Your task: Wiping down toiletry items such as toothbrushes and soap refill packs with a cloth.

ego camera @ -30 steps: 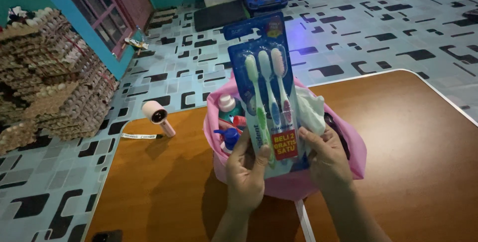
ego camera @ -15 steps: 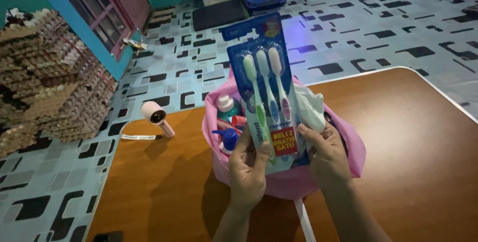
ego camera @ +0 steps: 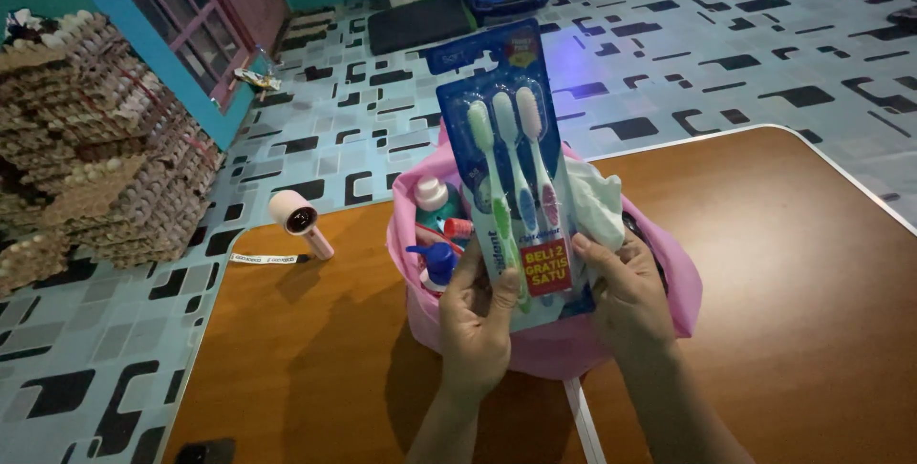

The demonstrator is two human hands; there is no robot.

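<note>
Both hands pinch only the bottom edge of the toothbrush blister pack (ego camera: pixel 511 168), the left hand (ego camera: pixel 475 326) with thumb across its front and the right hand (ego camera: pixel 626 302) closed on its lower right corner, so the tall card could tip or slide out and drop into the open pink bag (ego camera: pixel 669 283) beneath it. The pack stands upright above the bag on the brown table (ego camera: pixel 812 263), its long axis near vertical and leaning slightly left, with the three brush heads pointing up and away from the person.
</note>
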